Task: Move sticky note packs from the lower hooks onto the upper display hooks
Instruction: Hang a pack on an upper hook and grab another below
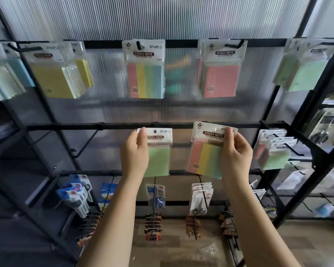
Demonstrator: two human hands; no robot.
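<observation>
Two packs in hand: one per hand, both level with the lower rail (123, 125), neither on a hook.
Left hand (135, 153): fingers curled round the header card of the green pack (158, 160), thumb on the front near the top corner; pack hangs straight, hang hole showing and free.
Right hand (236, 153): fingers pinch the top right of the striped pack (204, 157), pink, yellow, green bands; pack tilted, top leaning left.
Step in hand: looks like lifting both to the upper rail (181, 43) for hanging.
Likely targets: striped pack goes with the matching upper striped pack (146, 74); green pack with the upper green packs (305, 74) far right. My guess from colours only.
How to do well: hang one at a time, square the striped pack first, keep the thumb off the hole, line the hole with the hook tip, slide to the back.
Crossing risk: the targets sit on opposite sides from the hands, so the arms may cross; do the striped one first.
Upper pink packs (221, 79): on the hook between the two targets, can get knocked in passing.
Upper yellow packs (52, 79): far left, out of the path.
Lower packs left (272, 151): bunch on the right lower hook, not yet moved.
Bare lower hook (85, 149): sticks out left of the left hand, snag point.
Below: scissors packs (201, 199) and blue carded items (75, 197), clear of the move.
</observation>
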